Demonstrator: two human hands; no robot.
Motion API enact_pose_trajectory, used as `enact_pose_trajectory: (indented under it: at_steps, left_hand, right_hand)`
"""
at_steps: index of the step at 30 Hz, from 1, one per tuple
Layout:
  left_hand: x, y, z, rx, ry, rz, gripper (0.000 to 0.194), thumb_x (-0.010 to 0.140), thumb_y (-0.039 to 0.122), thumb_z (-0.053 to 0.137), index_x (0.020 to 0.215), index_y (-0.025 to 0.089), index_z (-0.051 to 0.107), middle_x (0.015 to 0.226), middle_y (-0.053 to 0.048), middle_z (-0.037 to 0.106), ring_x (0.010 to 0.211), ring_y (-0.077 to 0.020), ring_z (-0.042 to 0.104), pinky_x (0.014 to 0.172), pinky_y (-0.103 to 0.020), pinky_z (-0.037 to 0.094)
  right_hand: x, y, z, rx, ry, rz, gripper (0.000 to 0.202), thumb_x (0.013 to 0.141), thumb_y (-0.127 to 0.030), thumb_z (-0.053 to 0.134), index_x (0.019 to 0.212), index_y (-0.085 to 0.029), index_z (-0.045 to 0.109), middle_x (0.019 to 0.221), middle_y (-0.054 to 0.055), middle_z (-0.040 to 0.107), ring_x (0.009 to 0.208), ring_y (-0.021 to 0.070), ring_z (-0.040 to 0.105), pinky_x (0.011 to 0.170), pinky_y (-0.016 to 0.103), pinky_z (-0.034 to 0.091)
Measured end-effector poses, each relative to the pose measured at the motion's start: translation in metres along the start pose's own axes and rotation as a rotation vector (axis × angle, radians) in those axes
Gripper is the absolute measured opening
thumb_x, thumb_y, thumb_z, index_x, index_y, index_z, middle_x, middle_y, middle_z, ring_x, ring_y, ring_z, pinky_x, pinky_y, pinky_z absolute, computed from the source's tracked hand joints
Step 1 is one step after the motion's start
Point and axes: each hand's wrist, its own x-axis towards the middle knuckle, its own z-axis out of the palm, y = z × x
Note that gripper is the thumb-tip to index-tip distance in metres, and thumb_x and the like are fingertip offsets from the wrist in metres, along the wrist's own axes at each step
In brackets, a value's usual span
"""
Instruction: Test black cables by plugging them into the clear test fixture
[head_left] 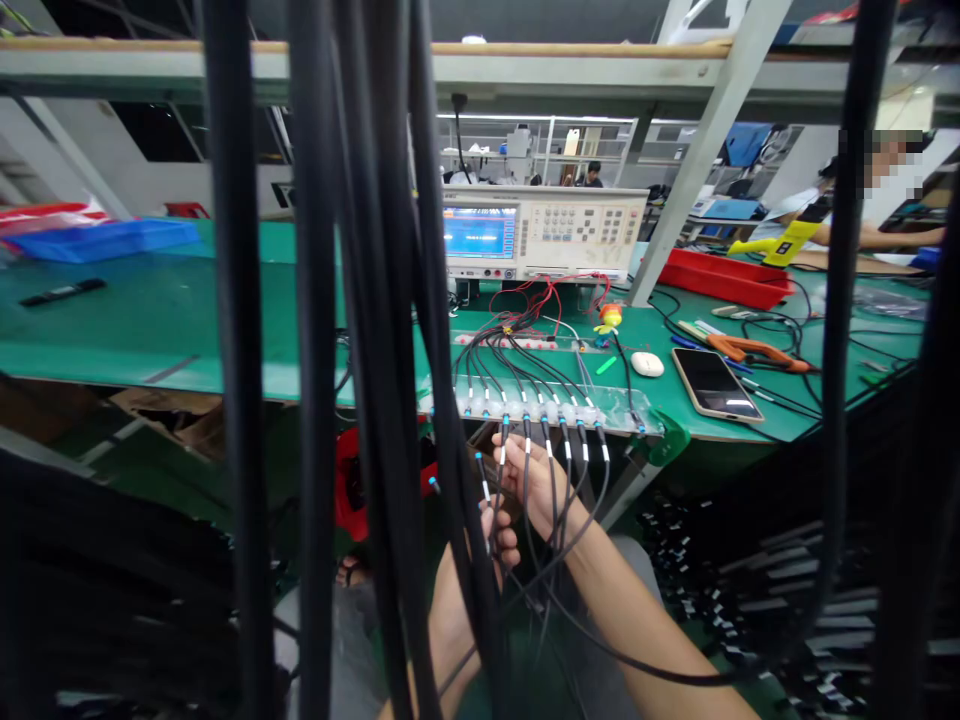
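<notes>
My right hand (534,488) pinches a black cable (503,455) just below its blue-tipped connector, which meets the clear connector strip (615,412) at the bench edge. Lower and to the left, my left hand (480,560) is closed around another black cable (485,490); its blue tip points up, free of the strip. Hanging cables partly hide this hand. Several more cables with white labels run down from the strip to the right of my fingers. Another loose blue-tipped cable end (434,485) shows to the left.
Thick black cables (315,350) hang close before the camera. A bench meter (540,235) with a lit screen stands behind the strip. On the green bench (247,330) lie a phone (716,382), orange-handled pliers (761,352), a white case (646,364) and a red tray (724,278). Another person (795,215) sits at right.
</notes>
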Motion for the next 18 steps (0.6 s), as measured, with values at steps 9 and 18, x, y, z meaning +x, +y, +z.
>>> enact_pose_trajectory:
  at_steps: [9, 18]
  left_hand:
    - [0.0, -0.001, -0.005, -0.001, -0.052, 0.018, 0.023, 0.072, 0.026, 0.071, 0.093, 0.018, 0.068, 0.069, 0.002, 0.061, 0.061, -0.0095, 0.057, 0.055, -0.019, 0.048]
    - [-0.009, 0.006, 0.003, -0.028, 0.01, 0.034, 0.031, 0.054, 0.029, 0.084, 0.08, 0.018, 0.071, 0.063, 0.005, 0.061, 0.052, -0.0059, 0.051, 0.047, -0.015, 0.043]
  right_hand:
    - [0.004, -0.001, 0.008, 0.256, -0.042, 0.085, 0.025, 0.069, -0.031, 0.077, 0.089, -0.021, 0.067, 0.067, -0.003, 0.059, 0.055, 0.0097, 0.052, 0.047, 0.02, 0.043]
    - [0.001, -0.003, 0.013, 0.233, -0.038, 0.064, 0.027, 0.07, -0.036, 0.076, 0.091, -0.021, 0.067, 0.07, -0.004, 0.058, 0.055, 0.0081, 0.045, 0.054, 0.02, 0.042]
